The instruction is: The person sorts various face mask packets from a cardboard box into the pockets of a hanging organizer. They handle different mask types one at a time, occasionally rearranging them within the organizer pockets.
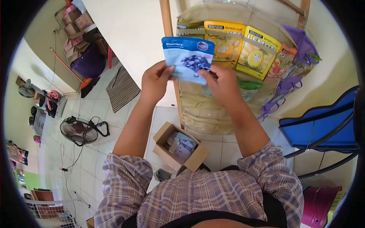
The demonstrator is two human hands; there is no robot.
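A blue blueberry sheet mask packet (186,57) is held up in front of me, its printed front facing me. My left hand (156,78) pinches its lower left edge between thumb and fingers. On the lower right edge, my right hand (223,83) has its fingers closed on the same packet. Just behind hangs a clear-pocketed organizer (205,110) with a yellow lemon packet (255,55), an orange-yellow packet (225,41) and a red-orange packet (280,62) in its upper row. A green packet (249,86) shows partly behind my right hand.
An open cardboard box (167,154) with several packets inside stands on the tiled floor below my hands. A black fan (79,131) and a striped mat (122,89) lie to the left. At right is a blue panel with black bars (323,125), above a magenta container (319,205).
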